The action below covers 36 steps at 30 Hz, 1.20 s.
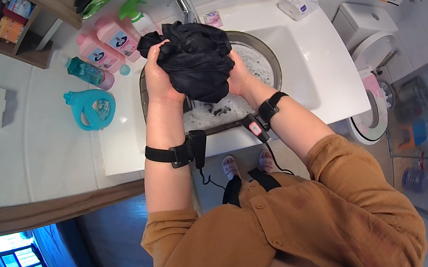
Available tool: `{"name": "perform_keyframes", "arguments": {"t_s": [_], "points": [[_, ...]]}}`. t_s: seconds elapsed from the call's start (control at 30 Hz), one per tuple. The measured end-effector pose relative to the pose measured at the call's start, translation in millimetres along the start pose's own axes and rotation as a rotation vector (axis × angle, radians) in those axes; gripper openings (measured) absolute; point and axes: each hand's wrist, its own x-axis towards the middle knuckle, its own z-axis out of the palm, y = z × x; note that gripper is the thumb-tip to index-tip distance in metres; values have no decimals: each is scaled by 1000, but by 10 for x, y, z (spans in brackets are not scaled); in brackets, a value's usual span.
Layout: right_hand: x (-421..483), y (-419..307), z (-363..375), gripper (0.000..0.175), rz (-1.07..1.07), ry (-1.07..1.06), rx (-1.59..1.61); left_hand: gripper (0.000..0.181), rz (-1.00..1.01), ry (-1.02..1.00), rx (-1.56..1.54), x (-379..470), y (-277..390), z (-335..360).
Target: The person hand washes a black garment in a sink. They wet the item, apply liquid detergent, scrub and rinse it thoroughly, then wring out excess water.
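Note:
A bunched black cloth, wet-looking, is held up between my two hands. My left hand grips its left side, with the thumb on top. On the right side my right hand presses against it, its fingers partly hidden by the cloth. Below the cloth lies a basin of foamy water, set in the white sink. Dark bits show in the foam near the basin's front edge. The chrome faucet stands just behind the cloth.
Left of the sink stand a turquoise detergent jug, a teal bottle, two pink bottles and a green-topped spray bottle. A tissue pack lies at the back right. The toilet is on the right.

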Motion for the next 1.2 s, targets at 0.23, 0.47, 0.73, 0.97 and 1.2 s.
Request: {"name": "perform_keyframes", "arguments": {"t_s": [0.23, 0.47, 0.73, 0.97, 1.2], "points": [[111, 52, -144, 47, 128, -109, 27, 22, -22, -139, -1, 119, -185, -80], [140, 46, -320, 41, 41, -5, -112, 23, -43, -36, 25, 174, -241, 12], [86, 39, -283, 43, 87, -220, 48, 22, -48, -65, 24, 230, -360, -16], [218, 9, -307, 46, -239, -216, -312, 23, -62, -101, 8, 166, -390, 64], [-330, -61, 141, 55, -130, -189, 30, 21, -18, -17, 52, 155, -289, 38]]}}
